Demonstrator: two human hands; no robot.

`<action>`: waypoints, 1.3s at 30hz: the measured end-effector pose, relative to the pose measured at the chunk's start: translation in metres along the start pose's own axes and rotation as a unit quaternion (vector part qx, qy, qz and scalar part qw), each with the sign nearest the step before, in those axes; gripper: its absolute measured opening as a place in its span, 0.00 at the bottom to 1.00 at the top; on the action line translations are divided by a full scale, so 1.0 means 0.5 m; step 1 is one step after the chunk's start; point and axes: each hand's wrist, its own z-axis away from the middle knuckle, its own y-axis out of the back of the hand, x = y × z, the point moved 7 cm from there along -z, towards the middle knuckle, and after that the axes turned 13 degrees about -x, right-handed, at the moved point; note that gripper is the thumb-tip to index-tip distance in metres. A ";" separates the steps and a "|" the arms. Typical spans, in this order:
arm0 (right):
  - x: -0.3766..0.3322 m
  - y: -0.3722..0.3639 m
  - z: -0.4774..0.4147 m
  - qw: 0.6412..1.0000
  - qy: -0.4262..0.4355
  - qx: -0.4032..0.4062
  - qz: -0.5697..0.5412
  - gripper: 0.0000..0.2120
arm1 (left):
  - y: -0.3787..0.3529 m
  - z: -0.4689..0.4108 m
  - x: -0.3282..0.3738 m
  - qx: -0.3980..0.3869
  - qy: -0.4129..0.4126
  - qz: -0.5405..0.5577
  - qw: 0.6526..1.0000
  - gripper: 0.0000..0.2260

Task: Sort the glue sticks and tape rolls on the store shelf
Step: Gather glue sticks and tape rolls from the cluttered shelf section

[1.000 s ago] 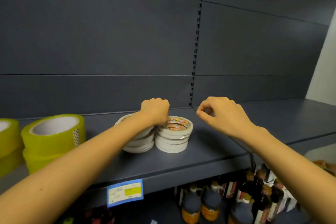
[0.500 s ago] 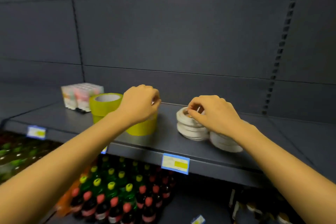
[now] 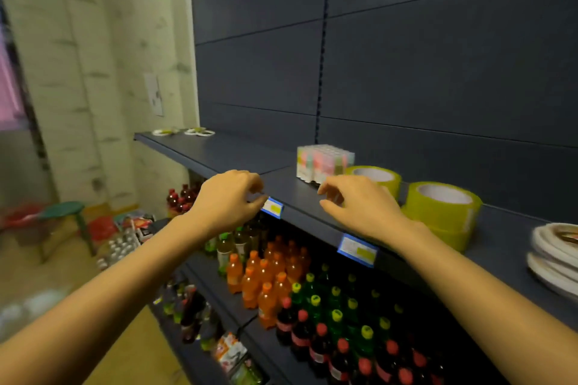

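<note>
White tape rolls (image 3: 553, 259) no longer under the 2 hands (image 3: 226, 201) (image 3: 359, 209), both empty, loosely curled.

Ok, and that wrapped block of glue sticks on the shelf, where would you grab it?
Probably from above on the aisle side: thumb on the near face of the glue stick pack, fingers over its flat top onto the far face. It stands as a squat block, and a yellow tape roll crowds its right side.
</note>
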 end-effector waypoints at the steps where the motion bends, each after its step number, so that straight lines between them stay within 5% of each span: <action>1: -0.023 -0.011 -0.025 1.000 0.005 -0.002 -0.004 0.10 | 0.004 0.003 -0.032 0.005 0.002 -0.006 1.000 0.12; 19: -0.349 -0.210 -0.496 0.999 0.034 -0.030 -0.018 0.12 | -0.041 -0.065 -0.576 0.008 0.028 0.003 1.000 0.12; 39: -0.362 -0.446 -1.199 0.995 0.019 -0.088 0.031 0.12 | -0.202 -0.481 -1.051 0.008 0.097 0.021 0.995 0.12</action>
